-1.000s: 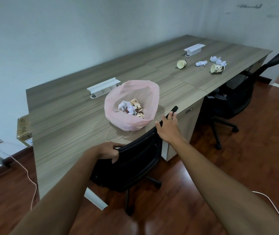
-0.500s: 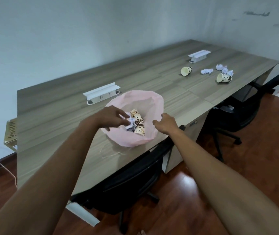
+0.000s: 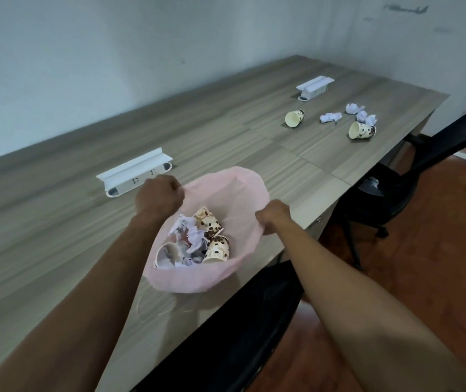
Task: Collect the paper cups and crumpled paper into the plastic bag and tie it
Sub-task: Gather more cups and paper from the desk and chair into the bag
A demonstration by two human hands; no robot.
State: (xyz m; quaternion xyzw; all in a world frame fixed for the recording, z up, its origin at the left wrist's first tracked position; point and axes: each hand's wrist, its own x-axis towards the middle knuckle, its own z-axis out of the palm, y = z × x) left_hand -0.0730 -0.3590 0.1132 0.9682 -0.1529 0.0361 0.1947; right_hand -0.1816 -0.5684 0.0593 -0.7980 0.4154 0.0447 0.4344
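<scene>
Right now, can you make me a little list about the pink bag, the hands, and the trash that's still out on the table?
bag: pink plastic bag on the table, mouth open
inside bag: paper cups and crumpled paper
left hand: grips the bag's far-left rim
right hand: grips the bag's right rim
still out: two tipped cups, crumpled paper at the far end
tied: not yet
</scene>
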